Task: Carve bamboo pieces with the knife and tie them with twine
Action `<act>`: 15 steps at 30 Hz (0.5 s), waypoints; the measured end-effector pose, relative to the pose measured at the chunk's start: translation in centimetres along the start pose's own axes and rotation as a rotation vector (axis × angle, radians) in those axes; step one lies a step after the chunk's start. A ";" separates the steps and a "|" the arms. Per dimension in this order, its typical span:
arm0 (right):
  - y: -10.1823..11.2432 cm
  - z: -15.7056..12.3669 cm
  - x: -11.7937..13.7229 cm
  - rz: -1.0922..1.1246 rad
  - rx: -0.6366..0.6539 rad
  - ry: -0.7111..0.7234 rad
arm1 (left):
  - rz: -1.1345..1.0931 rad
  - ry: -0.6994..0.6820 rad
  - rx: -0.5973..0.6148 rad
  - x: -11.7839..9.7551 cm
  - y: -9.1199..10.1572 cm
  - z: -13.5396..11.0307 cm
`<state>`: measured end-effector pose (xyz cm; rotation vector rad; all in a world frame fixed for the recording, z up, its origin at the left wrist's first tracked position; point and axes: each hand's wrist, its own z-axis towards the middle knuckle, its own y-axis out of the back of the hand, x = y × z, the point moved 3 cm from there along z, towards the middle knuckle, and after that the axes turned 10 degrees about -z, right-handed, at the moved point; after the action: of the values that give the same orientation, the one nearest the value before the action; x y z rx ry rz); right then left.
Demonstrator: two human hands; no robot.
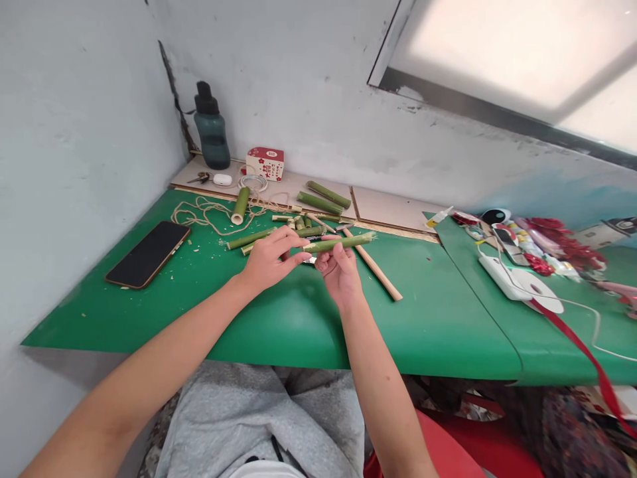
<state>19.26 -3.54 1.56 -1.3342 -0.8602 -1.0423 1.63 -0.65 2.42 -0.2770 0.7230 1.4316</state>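
A short green bamboo piece [359,240] with a frayed right end is held level above the green table top. My right hand [340,271] is closed around its middle, thumb on the near side. At the pale left end, my left hand [271,261] has thumb and fingers pinched together on the tip. Behind the hands lies a pile of cut bamboo pieces [250,238], partly hidden by them. A hammer with a wooden handle [378,269] rests beside my right hand, its head among the bamboo.
A phone [148,255] lies left; twine [194,211] and an upright-leaning bamboo tube [241,204] sit farther back. Along the wall stand a bottle [212,133] and a small box [265,163]. A glue bottle [438,217], white device [505,275] and red ribbon [580,338] are right.
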 end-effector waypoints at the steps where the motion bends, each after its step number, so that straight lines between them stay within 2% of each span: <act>1: 0.0 0.0 0.1 -0.005 0.003 0.000 | -0.005 0.005 -0.007 0.1 0.0 0.0; 8: 0.0 0.0 0.1 -0.017 -0.021 -0.008 | -0.014 -0.001 -0.024 -0.1 0.0 0.1; 15: 0.2 0.2 0.0 0.000 -0.055 -0.005 | 0.029 0.052 0.046 0.1 -0.1 0.0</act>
<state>19.46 -3.31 1.48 -1.3830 -0.8409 -1.0695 1.70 -0.59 2.38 -0.2696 0.8047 1.4377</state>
